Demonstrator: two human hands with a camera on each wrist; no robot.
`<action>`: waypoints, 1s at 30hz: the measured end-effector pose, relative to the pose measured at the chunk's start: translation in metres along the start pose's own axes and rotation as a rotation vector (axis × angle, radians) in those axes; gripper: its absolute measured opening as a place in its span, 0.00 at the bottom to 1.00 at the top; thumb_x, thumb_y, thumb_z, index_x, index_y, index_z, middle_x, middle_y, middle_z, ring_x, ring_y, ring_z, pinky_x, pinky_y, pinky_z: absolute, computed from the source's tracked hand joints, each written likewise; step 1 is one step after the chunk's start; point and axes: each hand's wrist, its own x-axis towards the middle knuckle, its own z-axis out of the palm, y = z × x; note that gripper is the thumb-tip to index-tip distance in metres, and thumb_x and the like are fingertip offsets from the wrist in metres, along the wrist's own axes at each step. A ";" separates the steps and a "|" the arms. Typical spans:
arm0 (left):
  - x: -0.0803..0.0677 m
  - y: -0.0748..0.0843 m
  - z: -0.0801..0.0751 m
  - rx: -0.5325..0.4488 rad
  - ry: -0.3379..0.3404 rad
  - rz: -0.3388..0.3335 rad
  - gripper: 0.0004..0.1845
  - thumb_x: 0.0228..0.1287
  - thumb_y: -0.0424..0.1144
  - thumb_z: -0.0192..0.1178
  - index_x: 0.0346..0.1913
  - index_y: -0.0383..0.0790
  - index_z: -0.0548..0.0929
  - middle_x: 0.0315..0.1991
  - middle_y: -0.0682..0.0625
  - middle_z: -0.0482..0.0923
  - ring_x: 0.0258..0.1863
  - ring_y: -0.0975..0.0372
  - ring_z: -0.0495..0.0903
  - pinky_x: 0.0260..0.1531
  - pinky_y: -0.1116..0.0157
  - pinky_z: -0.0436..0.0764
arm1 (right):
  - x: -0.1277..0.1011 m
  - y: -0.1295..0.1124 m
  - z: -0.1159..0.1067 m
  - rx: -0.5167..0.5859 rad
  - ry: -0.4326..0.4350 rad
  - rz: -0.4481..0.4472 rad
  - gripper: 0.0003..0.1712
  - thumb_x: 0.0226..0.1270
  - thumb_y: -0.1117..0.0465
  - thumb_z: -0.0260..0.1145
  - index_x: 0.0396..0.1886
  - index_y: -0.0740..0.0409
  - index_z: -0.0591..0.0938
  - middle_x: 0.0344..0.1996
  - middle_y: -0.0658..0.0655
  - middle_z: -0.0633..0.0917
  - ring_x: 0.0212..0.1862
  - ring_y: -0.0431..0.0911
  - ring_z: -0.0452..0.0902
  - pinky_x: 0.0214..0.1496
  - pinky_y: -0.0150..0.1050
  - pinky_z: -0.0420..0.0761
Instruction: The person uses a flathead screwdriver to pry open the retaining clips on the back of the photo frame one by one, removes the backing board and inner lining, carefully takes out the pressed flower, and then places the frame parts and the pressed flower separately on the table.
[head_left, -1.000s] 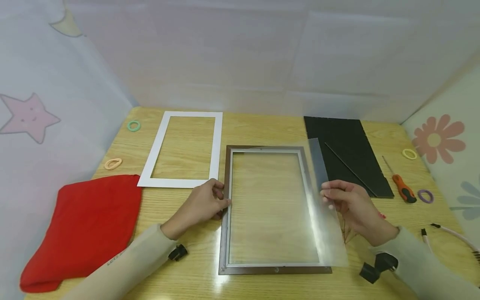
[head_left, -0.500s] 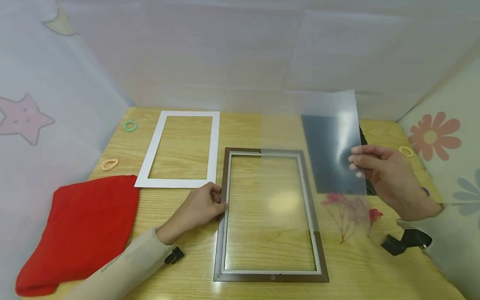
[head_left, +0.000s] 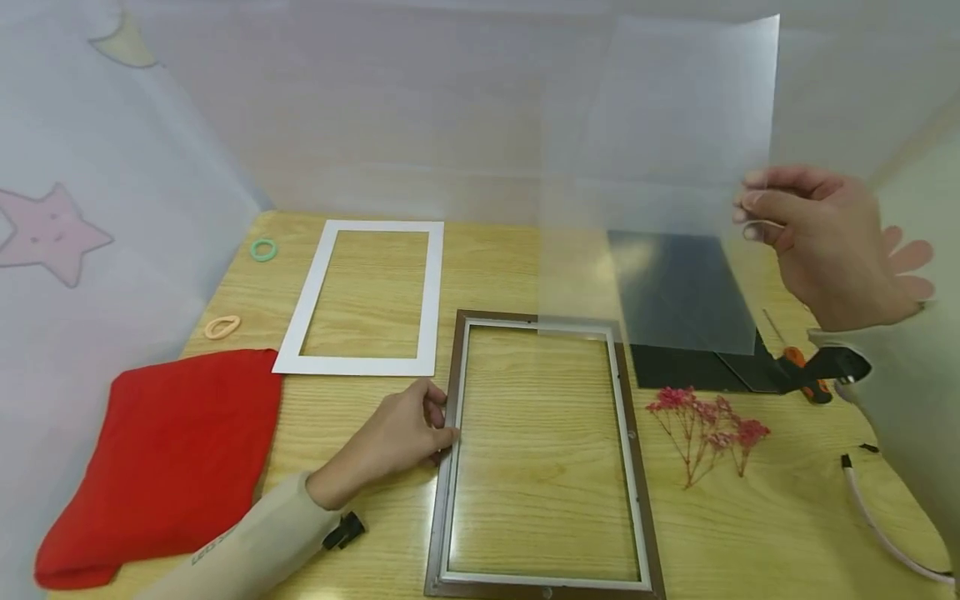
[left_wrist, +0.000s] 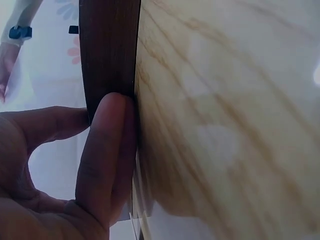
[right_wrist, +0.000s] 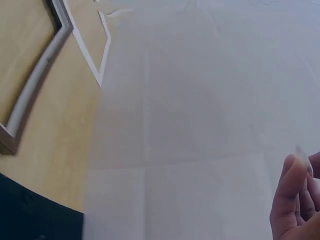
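Observation:
A brown picture frame (head_left: 447, 467) with a silver inner rim lies flat on the wooden table (head_left: 375, 517). My left hand (head_left: 405, 433) grips its left edge, fingers curled on the wood; the left wrist view shows a finger (left_wrist: 102, 160) pressed against the brown frame edge (left_wrist: 107, 50). My right hand (head_left: 810, 229) is raised high at the right and pinches the right edge of a clear plastic sheet (head_left: 660, 167), held upright in the air above the table. In the right wrist view only fingertips (right_wrist: 292, 200) and the hazy sheet (right_wrist: 190, 125) show.
A white mat board (head_left: 300, 325) lies behind the left hand. A red cloth (head_left: 165, 450) sits front left. Black backing boards (head_left: 690, 367), an orange-handled screwdriver (head_left: 806, 375) and dried pink flowers (head_left: 712, 429) lie at the right. Hair ties (head_left: 223, 327) dot the left side.
My right hand has lifted the clear sheet off the frame, up and to the right, uncovering the pink flowers. The left hand has stayed on the frame's left edge.

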 end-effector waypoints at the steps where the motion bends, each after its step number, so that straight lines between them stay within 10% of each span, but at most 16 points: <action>1: 0.000 0.001 0.001 -0.015 -0.009 0.002 0.24 0.56 0.38 0.72 0.54 0.37 0.76 0.36 0.50 0.80 0.20 0.64 0.83 0.30 0.67 0.82 | 0.004 -0.001 0.003 0.003 0.008 -0.025 0.09 0.63 0.79 0.66 0.44 0.75 0.84 0.32 0.62 0.89 0.29 0.49 0.88 0.28 0.34 0.86; 7: 0.001 0.003 0.002 -0.078 -0.044 0.012 0.23 0.57 0.36 0.71 0.54 0.36 0.74 0.37 0.47 0.79 0.18 0.62 0.84 0.25 0.66 0.85 | 0.022 0.001 0.026 -0.127 0.130 -0.281 0.09 0.55 0.78 0.72 0.37 0.75 0.84 0.26 0.60 0.87 0.24 0.47 0.83 0.26 0.32 0.84; 13: -0.003 0.003 0.005 -0.095 -0.054 0.013 0.24 0.56 0.36 0.72 0.52 0.35 0.74 0.37 0.47 0.79 0.18 0.62 0.84 0.23 0.66 0.85 | 0.031 0.019 0.049 -0.788 0.252 -0.789 0.06 0.62 0.68 0.67 0.34 0.65 0.89 0.28 0.45 0.88 0.26 0.38 0.82 0.35 0.22 0.80; 17: -0.005 0.003 0.007 -0.114 -0.058 0.024 0.24 0.56 0.35 0.72 0.52 0.34 0.74 0.36 0.46 0.79 0.18 0.62 0.84 0.21 0.66 0.85 | 0.033 0.040 0.065 -1.047 0.265 -1.198 0.08 0.63 0.69 0.62 0.31 0.67 0.87 0.27 0.60 0.88 0.25 0.56 0.80 0.30 0.44 0.81; 23: -0.005 0.003 0.010 -0.100 -0.059 0.026 0.24 0.55 0.35 0.72 0.52 0.33 0.74 0.35 0.46 0.78 0.18 0.63 0.83 0.20 0.66 0.84 | 0.046 0.066 0.081 -1.224 0.129 -1.680 0.09 0.56 0.78 0.60 0.29 0.66 0.84 0.22 0.65 0.84 0.21 0.61 0.76 0.17 0.57 0.70; 30: -0.006 0.000 0.009 -0.087 -0.045 0.034 0.24 0.55 0.34 0.73 0.52 0.34 0.74 0.35 0.47 0.78 0.17 0.63 0.83 0.19 0.67 0.84 | 0.064 0.095 0.087 -1.453 -0.133 -1.820 0.08 0.63 0.71 0.70 0.42 0.65 0.87 0.31 0.61 0.90 0.31 0.53 0.88 0.33 0.46 0.89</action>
